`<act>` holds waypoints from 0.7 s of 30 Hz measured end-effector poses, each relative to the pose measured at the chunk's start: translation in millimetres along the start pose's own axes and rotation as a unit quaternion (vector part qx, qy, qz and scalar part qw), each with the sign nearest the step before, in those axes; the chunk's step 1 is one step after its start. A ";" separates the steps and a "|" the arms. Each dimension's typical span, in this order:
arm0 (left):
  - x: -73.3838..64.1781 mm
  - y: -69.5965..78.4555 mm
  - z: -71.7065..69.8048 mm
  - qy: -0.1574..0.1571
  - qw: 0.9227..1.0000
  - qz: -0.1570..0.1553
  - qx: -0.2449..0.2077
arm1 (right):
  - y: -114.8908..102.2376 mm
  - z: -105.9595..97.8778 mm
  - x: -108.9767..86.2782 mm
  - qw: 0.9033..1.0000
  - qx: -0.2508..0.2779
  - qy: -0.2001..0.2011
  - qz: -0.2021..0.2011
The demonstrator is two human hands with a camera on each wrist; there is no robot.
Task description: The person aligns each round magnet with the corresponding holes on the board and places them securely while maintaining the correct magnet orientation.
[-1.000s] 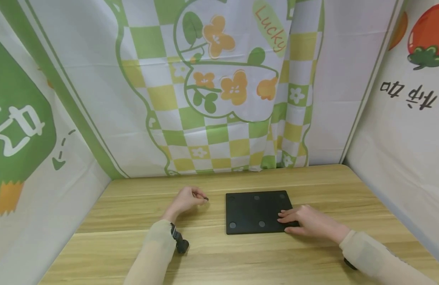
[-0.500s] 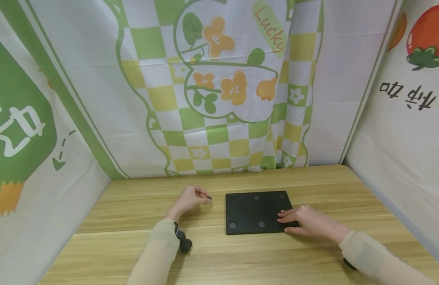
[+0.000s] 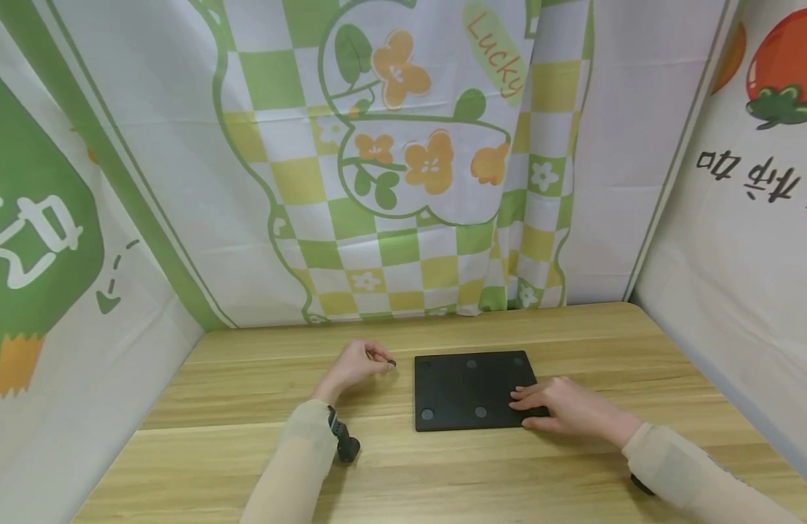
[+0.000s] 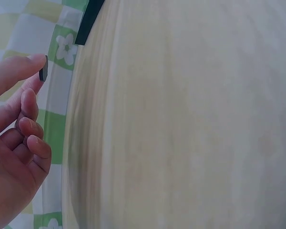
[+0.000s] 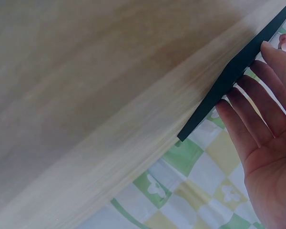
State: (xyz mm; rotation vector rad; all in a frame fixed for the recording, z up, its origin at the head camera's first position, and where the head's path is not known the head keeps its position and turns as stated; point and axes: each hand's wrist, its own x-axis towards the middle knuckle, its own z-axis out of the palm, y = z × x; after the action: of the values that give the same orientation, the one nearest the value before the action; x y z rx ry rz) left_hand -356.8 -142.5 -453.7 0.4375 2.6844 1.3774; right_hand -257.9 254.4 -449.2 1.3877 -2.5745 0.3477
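Observation:
My left hand (image 3: pixel 359 364) pinches a small flat black piece (image 4: pixel 44 68) between thumb and index finger, with the other fingers curled loosely behind. In the head view it is just left of a black rectangular board (image 3: pixel 465 389) that lies flat on the table. Several round spots mark the board's face; the back-left spot is darker than the greyish front ones. My right hand (image 3: pixel 567 409) rests on the board's right end, its fingers fairly straight over the top and its thumb at the near edge. The right wrist view shows the board (image 5: pixel 229 76) edge-on against the fingertips.
A wood-grain table (image 3: pixel 442 480) carries the board. Printed cloth (image 3: pixel 403 269) hangs behind its back edge, and more cloth panels stand at left and right. Each forearm wears a strapped black device, such as the left wrist camera (image 3: pixel 348 448).
My left hand has moved slightly to the right, toward the board, with the small black piece still pinched. The right hand and the board have stayed in place.

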 end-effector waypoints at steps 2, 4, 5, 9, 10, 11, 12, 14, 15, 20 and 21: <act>0.4 1.0 1.0 -0.001 1.000 -0.002 -0.001 | -0.3 0.0 0.5 1.000 0.004 -0.001 0.000; 1.0 2.0 2.1 -0.003 1.000 -0.001 -0.005 | -0.5 -0.2 0.8 1.000 0.006 -0.003 0.002; 1.6 2.5 2.8 -0.004 1.000 0.000 -0.007 | -0.6 -0.2 0.9 1.000 0.007 -0.004 0.002; 4.0 4.9 6.3 -0.008 1.000 0.008 -0.014 | -1.1 -0.5 1.4 1.000 0.004 -0.005 0.003; 4.7 5.7 7.3 -0.009 1.000 0.010 -0.014 | -1.3 -0.6 1.5 1.000 0.003 -0.004 0.003; 5.4 6.6 8.3 -0.011 1.000 0.011 -0.014 | -1.4 -0.7 1.6 1.000 0.003 -0.004 0.002; 6.0 7.5 9.3 -0.013 1.000 0.013 -0.013 | -1.6 -0.8 1.7 1.000 0.004 -0.003 0.002; 7.2 9.3 11.5 -0.017 1.000 0.015 -0.016 | -1.8 -1.0 1.7 1.000 0.005 -0.002 0.001; 7.7 10.4 12.4 -0.021 0.999 0.017 -0.017 | -1.9 -1.0 1.6 1.000 0.006 -0.002 0.001; 10.7 12.4 18.1 -0.025 0.999 0.018 -0.024 | -2.3 -1.5 1.6 1.000 0.005 -0.002 0.000; 11.4 12.6 19.2 -0.024 0.999 0.017 -0.025 | -2.3 -1.5 1.7 1.000 0.005 -0.002 0.000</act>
State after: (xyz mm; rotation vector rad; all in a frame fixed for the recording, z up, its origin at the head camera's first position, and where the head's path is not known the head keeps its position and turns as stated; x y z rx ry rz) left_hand -361.0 -117.2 -454.2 0.5077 2.6099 1.4205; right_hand -256.8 252.3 -447.1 1.3936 -2.5797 0.3593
